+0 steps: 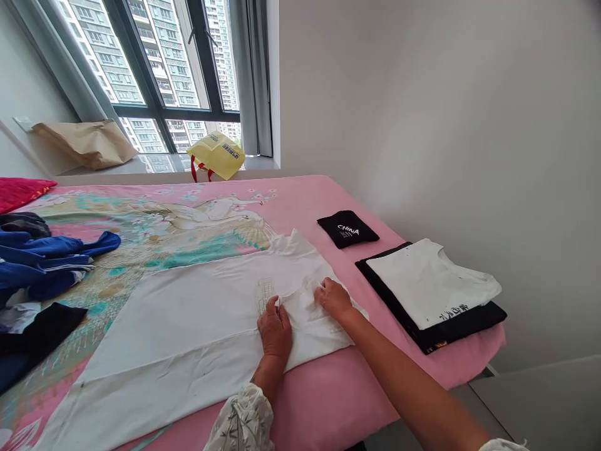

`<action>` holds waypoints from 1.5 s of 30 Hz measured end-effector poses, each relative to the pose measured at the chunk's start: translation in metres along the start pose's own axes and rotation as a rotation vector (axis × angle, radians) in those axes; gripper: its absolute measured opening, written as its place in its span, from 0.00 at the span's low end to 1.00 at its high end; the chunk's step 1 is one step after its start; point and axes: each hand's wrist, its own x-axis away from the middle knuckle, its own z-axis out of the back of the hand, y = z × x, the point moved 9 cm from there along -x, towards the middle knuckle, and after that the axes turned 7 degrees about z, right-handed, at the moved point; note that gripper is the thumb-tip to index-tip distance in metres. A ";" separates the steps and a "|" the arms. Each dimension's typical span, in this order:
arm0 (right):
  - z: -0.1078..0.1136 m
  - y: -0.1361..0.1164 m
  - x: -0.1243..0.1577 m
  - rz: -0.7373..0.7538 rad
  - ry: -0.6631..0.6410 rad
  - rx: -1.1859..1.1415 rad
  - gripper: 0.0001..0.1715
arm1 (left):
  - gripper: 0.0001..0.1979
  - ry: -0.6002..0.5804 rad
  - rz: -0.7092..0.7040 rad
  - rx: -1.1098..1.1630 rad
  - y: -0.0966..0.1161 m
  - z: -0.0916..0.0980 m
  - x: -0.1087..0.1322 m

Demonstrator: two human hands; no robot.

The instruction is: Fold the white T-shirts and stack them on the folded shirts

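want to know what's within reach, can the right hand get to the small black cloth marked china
Probably yes: the right hand appears to pinch the white garment, but once freed, only that garment's edge and pink bedding lie between it and the black cloth.

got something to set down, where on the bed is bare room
Pink sheet beyond the white garment, left of the black CHINA bundle; patterned bedding between garment and blue clothes. Crowded at the clothes, folded stack, left hand and right hand.

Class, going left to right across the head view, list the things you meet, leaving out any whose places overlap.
Crumpled blue cloth garment with white stripes, yellow bag with red handles, left hand, right hand, folded white shirt with black lettering.
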 end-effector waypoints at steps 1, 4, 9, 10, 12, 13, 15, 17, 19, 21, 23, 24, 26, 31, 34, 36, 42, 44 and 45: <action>0.000 0.003 0.002 -0.005 0.014 -0.005 0.18 | 0.15 -0.003 0.002 0.002 0.000 0.000 0.000; 0.000 0.012 0.005 -0.021 0.037 -0.010 0.22 | 0.15 -0.016 0.005 -0.002 -0.001 -0.001 -0.001; 0.000 0.016 0.007 -0.016 0.021 -0.015 0.21 | 0.17 0.008 -0.006 0.008 -0.004 -0.002 0.000; 0.000 0.016 0.007 -0.014 0.019 -0.016 0.20 | 0.18 0.003 -0.017 0.012 -0.002 -0.003 -0.001; -0.001 0.016 0.007 -0.016 0.022 -0.020 0.17 | 0.22 -0.048 -0.023 0.007 0.001 -0.005 -0.004; -0.001 0.017 0.008 -0.019 0.025 -0.022 0.17 | 0.23 -0.097 -0.012 -0.008 0.002 -0.007 -0.007; -0.002 0.019 0.008 -0.026 0.033 -0.031 0.18 | 0.23 -0.202 0.035 -0.049 0.002 -0.011 -0.016; -0.003 0.020 0.007 -0.025 0.040 -0.041 0.18 | 0.17 -0.274 0.082 -0.087 0.001 -0.012 -0.028; -0.004 0.021 0.007 -0.027 0.043 -0.049 0.18 | 0.10 -0.289 0.112 -0.113 0.000 -0.010 -0.038; -0.005 0.022 0.007 -0.039 0.043 -0.054 0.17 | 0.06 -0.278 0.137 -0.135 -0.003 -0.008 -0.044; -0.005 0.023 0.007 -0.055 0.045 -0.057 0.18 | 0.07 -0.242 0.142 -0.144 -0.005 -0.006 -0.043; -0.005 0.023 0.008 -0.059 0.044 -0.059 0.17 | 0.08 -0.220 0.136 -0.142 -0.005 -0.004 -0.042; -0.005 0.022 0.007 -0.065 0.037 -0.066 0.17 | 0.10 -0.176 0.115 -0.125 -0.005 -0.001 -0.035; -0.004 0.023 -0.003 -0.092 -0.010 -0.111 0.16 | 0.13 -0.144 -0.233 -0.078 0.018 0.007 -0.008; -0.004 0.022 -0.010 -0.083 -0.028 -0.150 0.12 | 0.15 -0.174 -0.539 -0.186 0.037 0.001 0.017; -0.005 0.021 -0.012 -0.077 -0.025 -0.179 0.11 | 0.17 -0.159 -0.532 -0.297 0.034 -0.005 0.021; -0.011 0.027 -0.017 -0.104 -0.010 -0.234 0.11 | 0.21 -0.124 -0.444 -0.471 0.022 -0.018 0.018; -0.013 0.026 -0.022 -0.100 -0.030 -0.259 0.13 | 0.22 -0.130 -0.442 -0.491 0.021 -0.020 0.018; -0.013 0.026 -0.024 -0.093 -0.038 -0.270 0.14 | 0.22 -0.131 -0.441 -0.495 0.020 -0.020 0.018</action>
